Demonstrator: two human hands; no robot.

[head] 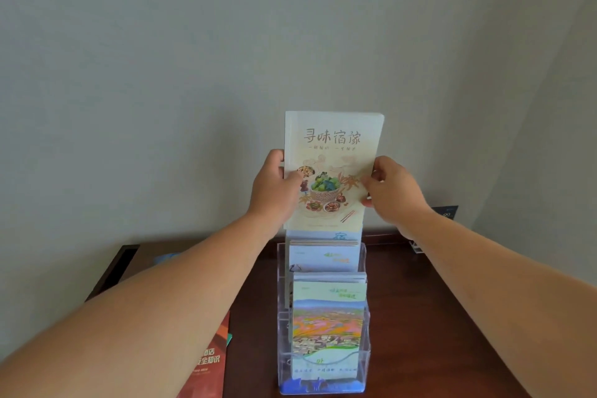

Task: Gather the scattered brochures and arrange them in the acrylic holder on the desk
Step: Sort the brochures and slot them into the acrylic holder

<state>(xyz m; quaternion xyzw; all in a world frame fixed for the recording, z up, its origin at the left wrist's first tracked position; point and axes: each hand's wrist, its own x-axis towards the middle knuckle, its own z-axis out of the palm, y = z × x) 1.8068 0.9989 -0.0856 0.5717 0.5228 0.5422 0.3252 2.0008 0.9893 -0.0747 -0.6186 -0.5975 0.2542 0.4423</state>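
Food brochures (pixel 332 168) — a stack held upright at frame centre, left hand (pixel 274 191) and right hand (pixel 392 191) pinching its side edges, just above the acrylic holder (pixel 363 349) — insertion step; next, likely lowering squarely into the rear pocket.

Plain grey wall (pixel 193 58), dark wooden desk (pixel 420 317)
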